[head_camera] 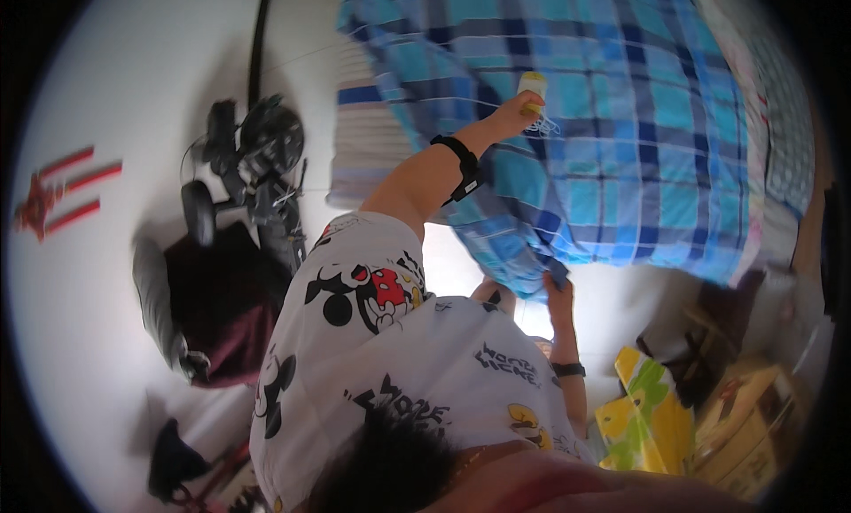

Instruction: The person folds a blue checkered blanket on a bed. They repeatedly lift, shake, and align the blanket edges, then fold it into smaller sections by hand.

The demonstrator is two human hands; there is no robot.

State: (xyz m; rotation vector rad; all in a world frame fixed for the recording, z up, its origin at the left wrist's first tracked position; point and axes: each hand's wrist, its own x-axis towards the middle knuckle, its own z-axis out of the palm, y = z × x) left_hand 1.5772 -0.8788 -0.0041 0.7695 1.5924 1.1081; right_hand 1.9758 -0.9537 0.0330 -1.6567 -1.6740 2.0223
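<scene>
My left hand reaches out over a blue plaid quilt and is closed around a small yellow-and-white object. A loose bundle of thin white cord hangs beside that hand, above the cloth. What the object is cannot be told from this angle. Nearer my body, my right hand grips a bunched lower edge of the quilt. Black bands circle both my forearms, and the left one carries a small device. The quilt is spread over a bed, with folds gathered along its left side.
Striped bedding shows left of the quilt. Black wheeled equipment and a dark maroon cloth stand further left. At lower right are a yellow-and-green bag and a cardboard box. A red ornament hangs at far left.
</scene>
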